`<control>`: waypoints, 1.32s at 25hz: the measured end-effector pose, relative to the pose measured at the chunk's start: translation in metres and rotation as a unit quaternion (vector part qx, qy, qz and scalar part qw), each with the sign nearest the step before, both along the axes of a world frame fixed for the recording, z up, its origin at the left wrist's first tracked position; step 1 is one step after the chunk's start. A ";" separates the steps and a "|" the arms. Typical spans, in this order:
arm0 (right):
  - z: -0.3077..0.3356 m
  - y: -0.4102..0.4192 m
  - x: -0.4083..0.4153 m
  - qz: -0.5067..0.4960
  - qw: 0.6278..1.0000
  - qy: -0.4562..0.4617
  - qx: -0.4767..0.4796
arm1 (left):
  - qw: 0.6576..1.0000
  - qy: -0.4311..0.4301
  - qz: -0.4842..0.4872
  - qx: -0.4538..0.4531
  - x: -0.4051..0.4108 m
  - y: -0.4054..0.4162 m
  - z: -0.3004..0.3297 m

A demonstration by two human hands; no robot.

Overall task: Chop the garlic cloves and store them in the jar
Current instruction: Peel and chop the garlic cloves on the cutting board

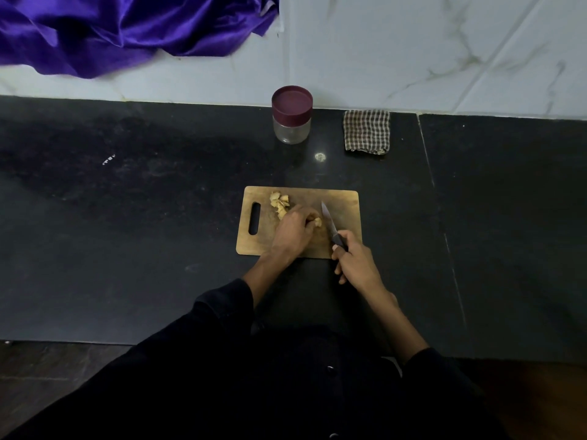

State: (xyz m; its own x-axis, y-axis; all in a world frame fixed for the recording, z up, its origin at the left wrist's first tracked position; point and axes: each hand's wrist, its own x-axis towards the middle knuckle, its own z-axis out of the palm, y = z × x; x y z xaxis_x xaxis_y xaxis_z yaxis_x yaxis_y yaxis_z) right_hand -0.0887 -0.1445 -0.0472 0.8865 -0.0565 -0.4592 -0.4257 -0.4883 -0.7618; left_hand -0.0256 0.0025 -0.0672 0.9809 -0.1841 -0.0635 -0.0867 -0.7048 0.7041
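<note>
Head view: left hand [293,231] on garlic [316,222] (right hand [355,260] gripping knife [330,225]).

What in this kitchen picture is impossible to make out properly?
All in the head view:
- Garlic clove: mostly hidden under the left hand.
- Knife: its handle is covered by the right hand.
- Garlic pieces: too small to count.
- Jar: too dim to see whether anything is inside.
- Purple cloth: cut off by the top edge.
</note>
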 end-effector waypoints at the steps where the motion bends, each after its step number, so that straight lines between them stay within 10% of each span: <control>1: 0.000 0.001 -0.002 0.011 1.000 -0.001 -0.008 | 1.000 0.000 0.001 0.000 0.000 0.000 0.000; 18: 0.004 0.030 0.002 0.090 0.971 0.043 -0.219 | 0.998 0.037 0.036 -0.046 0.003 0.002 -0.003; 33: 0.000 0.047 0.000 0.058 0.978 0.073 -0.187 | 0.998 0.016 0.028 -0.050 0.005 0.002 -0.008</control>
State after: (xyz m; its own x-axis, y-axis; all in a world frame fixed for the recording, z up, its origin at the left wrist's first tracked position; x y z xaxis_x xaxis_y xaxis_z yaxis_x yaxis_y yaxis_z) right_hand -0.0889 -0.0980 -0.0468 0.8231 -0.1484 -0.5482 -0.4428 -0.7721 -0.4558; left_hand -0.0204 0.0048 -0.0747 0.9874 -0.1369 -0.0799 -0.0253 -0.6341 0.7728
